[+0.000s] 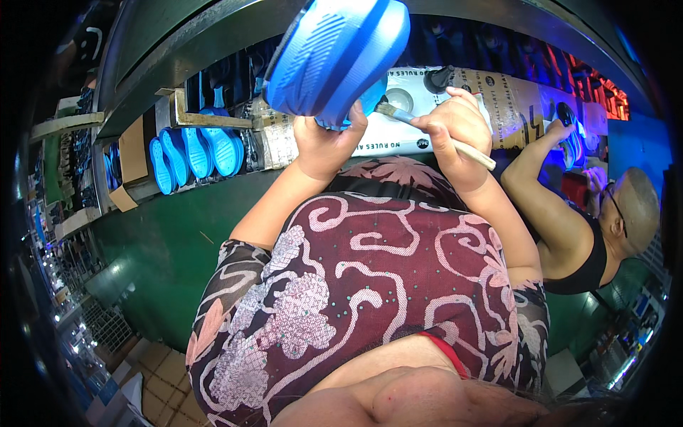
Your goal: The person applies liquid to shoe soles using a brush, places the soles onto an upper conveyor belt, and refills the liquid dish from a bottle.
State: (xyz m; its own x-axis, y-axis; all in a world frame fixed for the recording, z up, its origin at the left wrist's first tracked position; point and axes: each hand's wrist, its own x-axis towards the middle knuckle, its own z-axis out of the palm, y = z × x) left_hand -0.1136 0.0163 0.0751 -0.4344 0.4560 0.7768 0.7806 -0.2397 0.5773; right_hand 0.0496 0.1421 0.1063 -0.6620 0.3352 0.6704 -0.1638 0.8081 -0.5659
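Note:
My left hand grips a thick blue shoe sole with wavy ridges on its side, tilted up close to the camera. Between the fingers of my right hand is a flat brush with a pale wooden handle. The bristle end points left and reaches the blue sole's lower right part; whether it touches cannot be made out. Just behind the bristles, a round grey dish rests on a white printed sheet. A black object stands beside the dish.
Several light-blue soles lie in a row at left, by a cardboard flap. A metal beam crosses the far side. At right, a co-worker's hand holds a shoe. Taped brown cardboard covers the bench between us.

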